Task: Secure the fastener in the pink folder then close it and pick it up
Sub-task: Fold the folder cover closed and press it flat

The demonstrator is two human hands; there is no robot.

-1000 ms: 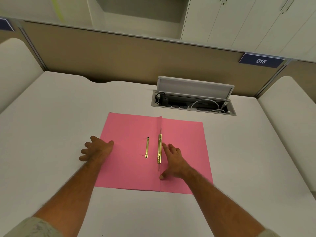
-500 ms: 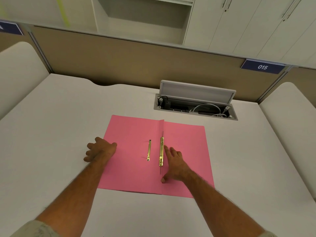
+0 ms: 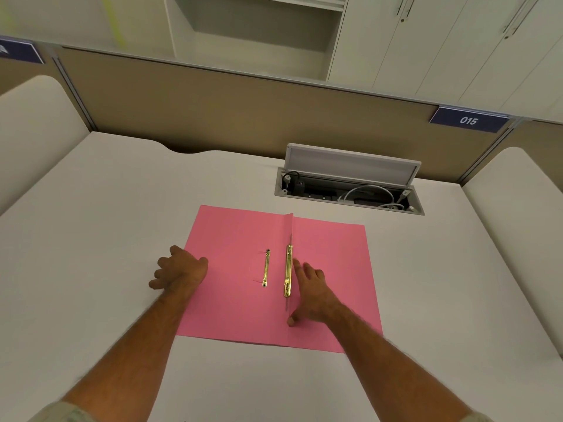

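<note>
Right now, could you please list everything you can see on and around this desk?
pink folder: 1, pink, lying open flat at the desk's middle.
long fastener bar: 1, gold metal, along the folder's spine crease.
short fastener strip: 1, gold metal, on the folder's left flap.
desk: 1, white, beneath everything.
cable box: 1, grey, set into the desk behind the folder, lid up, white cables inside.
partition: 1, tan, along the desk's far edge.
number plate: 1, dark blue, reads 015, on the partition's right.
cabinets: several, white, behind the partition.
left hand: 1, at the folder's left edge.
right hand: 1, flat on the folder beside the long bar.
</note>
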